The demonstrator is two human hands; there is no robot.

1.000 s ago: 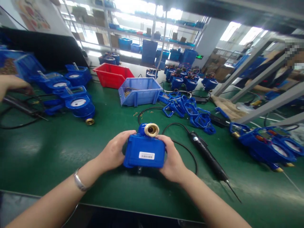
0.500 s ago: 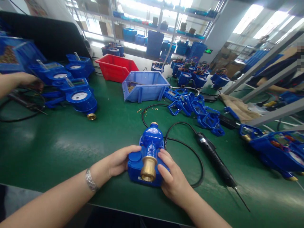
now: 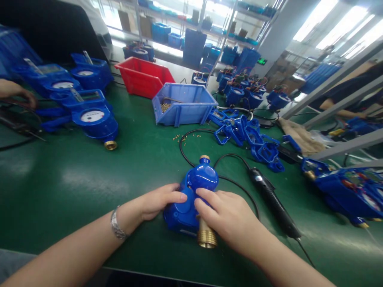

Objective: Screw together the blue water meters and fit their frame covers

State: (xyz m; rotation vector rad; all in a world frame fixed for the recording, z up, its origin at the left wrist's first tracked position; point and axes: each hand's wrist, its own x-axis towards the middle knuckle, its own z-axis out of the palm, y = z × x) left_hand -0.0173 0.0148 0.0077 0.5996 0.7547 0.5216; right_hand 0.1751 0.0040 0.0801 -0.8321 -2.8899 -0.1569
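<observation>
We count one meter [image 3: 184, 211] at six o'clock, three dial meters [image 3: 100, 124] at ten, one black screwdriver [image 3: 275, 205] at four, one red bin [image 3: 140, 79] at eleven.

The meter [image 3: 189, 211] is blue, its end [image 3: 207, 238] gold; table [image 3: 74, 195] green, screwdriver [image 3: 277, 205] black, red bin [image 3: 142, 81], pale-blue bin [image 3: 193, 114].

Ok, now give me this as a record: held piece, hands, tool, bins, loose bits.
Held piece: blue meter, threaded brass end toward the wearer
Left hand: thumb on the meter's upper face
Right hand: holding the meter beside the brass end
Tool: black corded driver, lying right of the meter
Bins: red bin, left of blue bin
Loose bits: brass-coloured pieces on the green table, before the blue bin
</observation>
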